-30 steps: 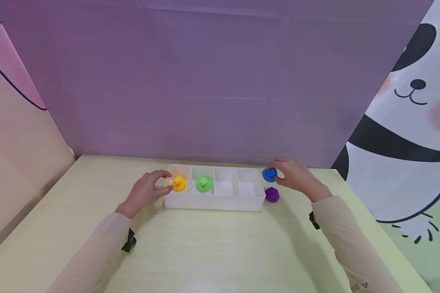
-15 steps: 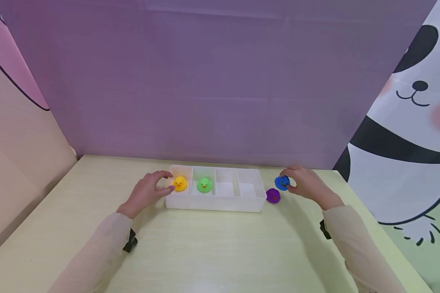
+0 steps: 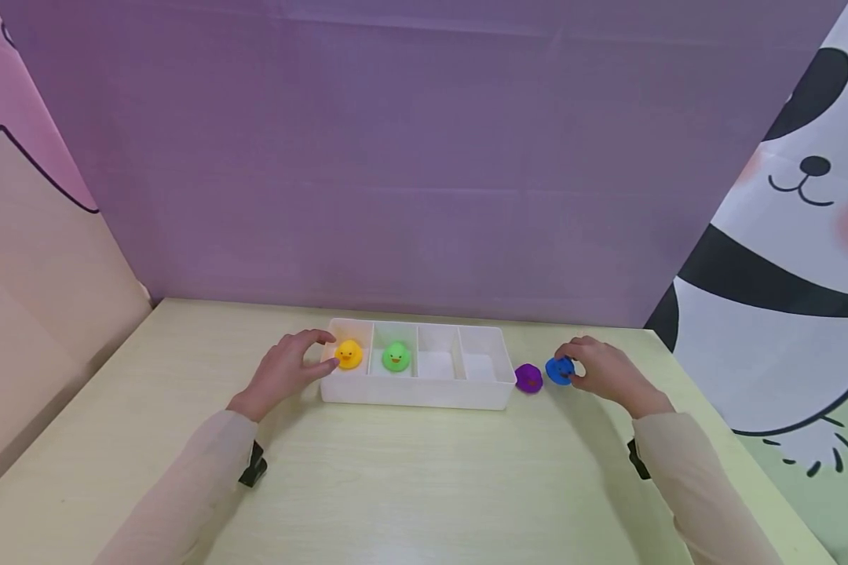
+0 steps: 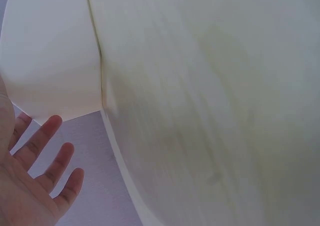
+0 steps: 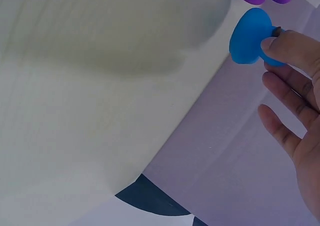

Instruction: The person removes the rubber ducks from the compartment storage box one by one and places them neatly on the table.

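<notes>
Right hand (image 3: 593,370) pinches the blue duck (image 3: 559,369) between thumb and forefinger, other fingers loosely bent; the duck is at the tray's right, just beyond the purple duck (image 3: 528,379) — whether it touches the table (image 3: 424,479) is unclear. Left hand (image 3: 283,369) is spread wide, relaxed, thumb and forefinger at the left end of the white tray (image 3: 413,394); pressure cannot be judged. Possible faults: the rounded blue duck could slip from a fingertip pinch; the right hand, if swung leftward, could knock the purple duck into the tray corner; a push from the left hand could skew the tray. Count: ducks, four — yellow duck (image 3: 349,355) in the leftmost compartment, green duck (image 3: 396,357) in the second, purple and blue outside; tray, one; compartments, four; hands, two.
</notes>
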### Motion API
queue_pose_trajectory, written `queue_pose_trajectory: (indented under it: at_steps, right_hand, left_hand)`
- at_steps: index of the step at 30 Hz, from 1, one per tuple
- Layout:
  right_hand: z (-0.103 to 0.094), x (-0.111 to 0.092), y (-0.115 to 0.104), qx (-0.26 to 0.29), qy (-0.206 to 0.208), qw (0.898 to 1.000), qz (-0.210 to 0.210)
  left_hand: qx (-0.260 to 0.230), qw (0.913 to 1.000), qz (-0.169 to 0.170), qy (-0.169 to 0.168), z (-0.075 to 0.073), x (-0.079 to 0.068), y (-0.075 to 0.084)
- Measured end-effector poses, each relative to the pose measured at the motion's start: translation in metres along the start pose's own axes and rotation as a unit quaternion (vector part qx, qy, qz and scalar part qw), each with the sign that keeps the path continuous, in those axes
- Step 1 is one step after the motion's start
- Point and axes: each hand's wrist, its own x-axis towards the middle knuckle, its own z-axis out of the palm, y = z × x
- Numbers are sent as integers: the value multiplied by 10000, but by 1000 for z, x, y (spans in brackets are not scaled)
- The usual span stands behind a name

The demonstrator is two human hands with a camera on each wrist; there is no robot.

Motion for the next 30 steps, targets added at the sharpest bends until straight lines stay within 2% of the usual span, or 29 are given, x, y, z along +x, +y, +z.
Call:
queue_pose_trajectory:
  at_steps: [8, 17, 30]
  right_hand:
    - [8, -6, 0, 38, -86, 9999, -75]
    - [13, -6, -1, 124, -246, 9996, 34]
    - [16, -7, 2, 138, -188, 9997, 23]
  left_hand:
    - [6, 10000, 25, 9, 0, 0, 0]
    - [3, 10000, 31, -2, -1, 0, 1]
    - [-12, 10000, 47, -27, 0, 1, -2]
